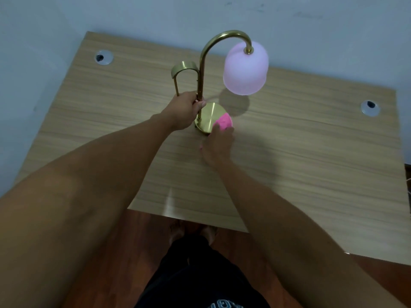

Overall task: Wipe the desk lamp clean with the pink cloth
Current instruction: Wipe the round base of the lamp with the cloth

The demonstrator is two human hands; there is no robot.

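The left hand (185,110) has its fingers curled tight round the desk lamp's (201,85) thin brass stem, low down, with the looped brass handle (184,67) rising just above and beyond the knuckles. That grip is what keeps the lamp standing, and it is also the weak point. The stem is smooth, polished metal, so a loosened grip would likely let it twist or slide. The top is heavy, because the shade (244,68) hangs from the gooseneck well out to the right of those fingers. I judge that a hard sideways rub at the bottom could rock the lamp toward the shade side.

Just right of the left thumb sits the round, flat base (209,115), a shiny brass disc that shows every smear. The pink cloth (223,122) lies bunched on the disc's near right edge, soft and crumpled, pressed there under the fingertips of the right hand (216,145). Those fingers bend over the wad and clamp it against the metal. A bunched wad covers little surface, so streaks or missed patches seem likely, and it may slip off the rim onto the wooden desk (311,152).

The shade, up and right of both hands, is a frosted, pale pink dome, probably glass or plastic. A knock from the right wrist could swing it. 2 cable grommets (103,57) sit far out on either side.
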